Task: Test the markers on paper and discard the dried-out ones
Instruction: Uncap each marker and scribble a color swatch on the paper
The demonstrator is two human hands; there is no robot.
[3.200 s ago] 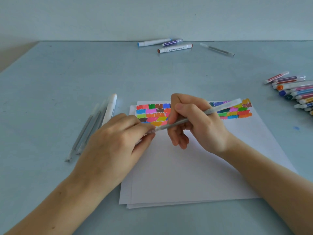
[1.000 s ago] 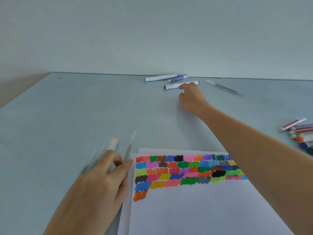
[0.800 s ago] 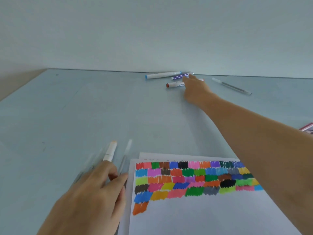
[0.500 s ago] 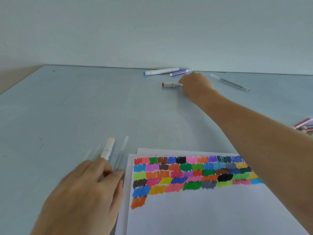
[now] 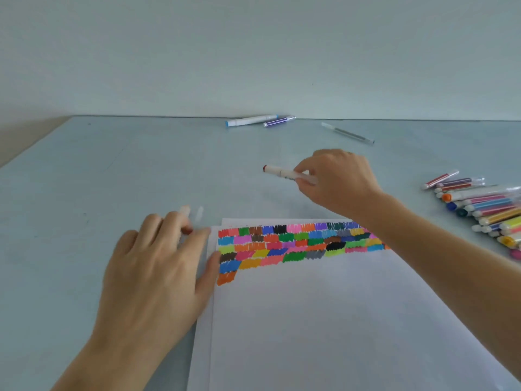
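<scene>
While right hand (image 5: 335, 182) grips red-capped marker (image 5: 284, 173), left hand (image 5: 158, 266) flat, seemingly touching paper (image 5: 324, 320).

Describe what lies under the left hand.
The left hand lies over blurred pale pens and touches the paper edge. Their tips show; their bodies are covered.

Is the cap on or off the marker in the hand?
On. The red-capped marker in the right hand shows its cap, no bare tip.

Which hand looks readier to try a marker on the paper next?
The right hand: it already grips the red-capped marker just beyond the paper, while the left hand lies flat, holding nothing.
</scene>
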